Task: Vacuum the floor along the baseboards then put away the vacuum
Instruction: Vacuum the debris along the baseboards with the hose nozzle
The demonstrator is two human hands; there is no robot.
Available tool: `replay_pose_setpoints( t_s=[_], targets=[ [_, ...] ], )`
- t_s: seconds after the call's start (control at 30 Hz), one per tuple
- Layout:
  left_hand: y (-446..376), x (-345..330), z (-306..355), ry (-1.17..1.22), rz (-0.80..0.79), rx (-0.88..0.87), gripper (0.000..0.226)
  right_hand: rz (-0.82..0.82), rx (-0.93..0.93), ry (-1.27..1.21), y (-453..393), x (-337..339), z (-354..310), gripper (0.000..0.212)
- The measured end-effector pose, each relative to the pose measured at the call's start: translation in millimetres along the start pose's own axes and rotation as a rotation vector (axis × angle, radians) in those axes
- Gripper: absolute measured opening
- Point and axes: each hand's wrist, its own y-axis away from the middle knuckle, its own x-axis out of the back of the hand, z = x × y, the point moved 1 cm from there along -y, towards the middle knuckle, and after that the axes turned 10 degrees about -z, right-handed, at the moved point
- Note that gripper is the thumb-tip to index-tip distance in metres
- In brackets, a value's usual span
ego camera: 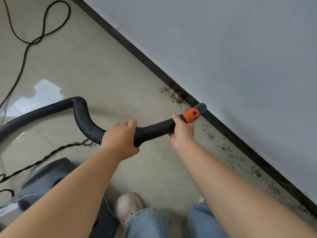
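A pale blue-grey wall (231,48) fills the upper right, meeting the glossy beige tiled floor (103,69) along a dark baseboard (151,63) that runs diagonally down to the lower right; the grey vacuum body (51,179) sits on the floor at the lower left, partly hidden behind the person's left forearm; its ribbed black hose (80,115) arcs up from the left edge and bends down into the curved black handle (154,128); the left hand (120,138) is wrapped round the handle's rear end where the hose joins, and the right hand (181,129) clasps it further forward, just behind an orange collar (191,115); the grey nozzle tip (201,108) points at the baseboard; a black power cord (25,48) loops across the floor at the upper left; brown crumbs of dirt (173,97) lie scattered along the baseboard; a pale slipper (127,207) shows above blue jeans (147,224) at the bottom.
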Motion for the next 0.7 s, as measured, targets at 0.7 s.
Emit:
replay_pose_setpoints(
  t_s=[0.7],
  targets=[
    [-152, -81, -66, -0.173, 0.354, 0.303, 0.020, -0.276, -0.070, 0.296, -172, -115, 64, 0.054]
  ],
)
